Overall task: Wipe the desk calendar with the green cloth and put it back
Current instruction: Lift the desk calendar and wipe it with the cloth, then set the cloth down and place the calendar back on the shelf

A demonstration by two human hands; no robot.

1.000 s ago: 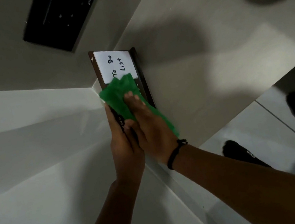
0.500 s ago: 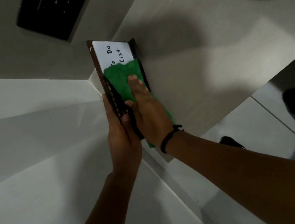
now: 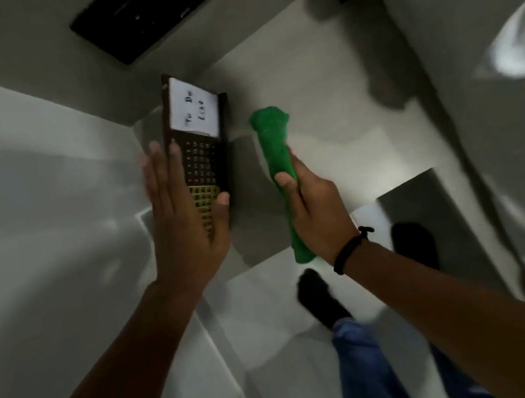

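Now the green cloth (image 3: 275,151) has apparently left the desk calendar (image 3: 199,146).

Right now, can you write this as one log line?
left hand: holds desk calendar | right hand: grips green cloth | cloth off calendar | calendar not yet back

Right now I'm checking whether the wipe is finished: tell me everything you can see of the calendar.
The calendar is a dark brown, stiff-looking board, held up off the desk and tilted. A white sheet handwritten "To Do List" covers its far part; below it is a grid of small numbers, with yellowish rows nearest the person. The left hand grips its near end, thumb across the front. The cloth, in the right hand, is apart from it.
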